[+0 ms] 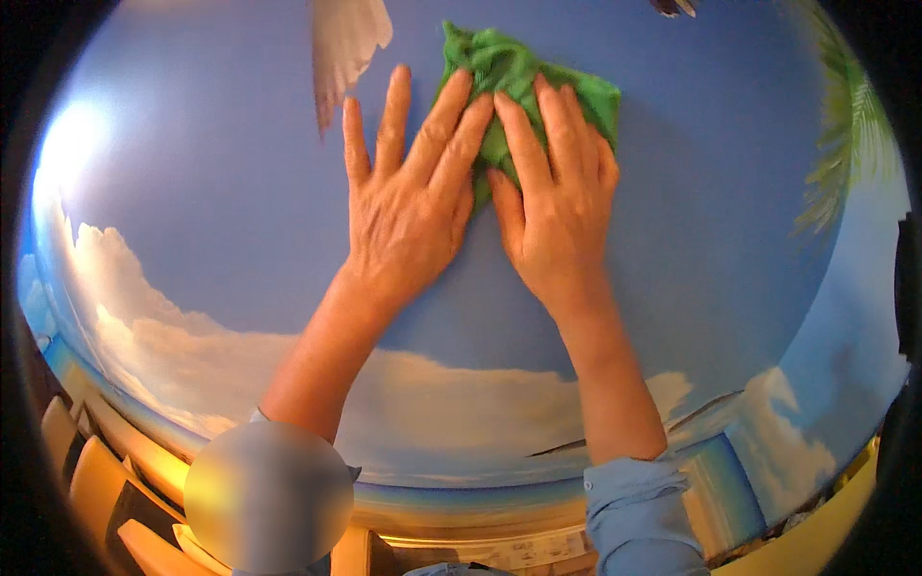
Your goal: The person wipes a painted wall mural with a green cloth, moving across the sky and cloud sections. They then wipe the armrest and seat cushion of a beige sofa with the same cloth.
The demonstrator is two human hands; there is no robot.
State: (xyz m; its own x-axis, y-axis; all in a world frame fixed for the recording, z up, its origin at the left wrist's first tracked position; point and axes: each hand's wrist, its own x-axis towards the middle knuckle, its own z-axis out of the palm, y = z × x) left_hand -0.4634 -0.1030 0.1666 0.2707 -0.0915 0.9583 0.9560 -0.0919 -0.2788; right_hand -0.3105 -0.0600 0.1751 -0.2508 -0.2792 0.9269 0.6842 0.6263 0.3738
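A crumpled green cloth (pixel 497 54) lies pressed against a smooth wall mural of blue sky (pixel 230 165). My right hand (pixel 565 187) is laid over the cloth's lower right part, its fingers bent slightly and bunching the fabric. Beside it, my left hand (pixel 410 180) is spread wide. Its index and middle fingertips rest on the cloth's left edge, while the ring and little fingers reach over the bare mural. Part of the cloth is hidden under both hands. A painted bird's wing (pixel 349 54) is just up and left of my left hand.
Chairs (pixel 108 482) stand low at the left. Painted clouds (pixel 461 403) and a beach strip (pixel 468 515) run along the mural's lower part; painted palm leaves (pixel 835 137) are at right. A yellow edge (pixel 799 543) runs along the lower right. A blurred disc hides part of the lower left.
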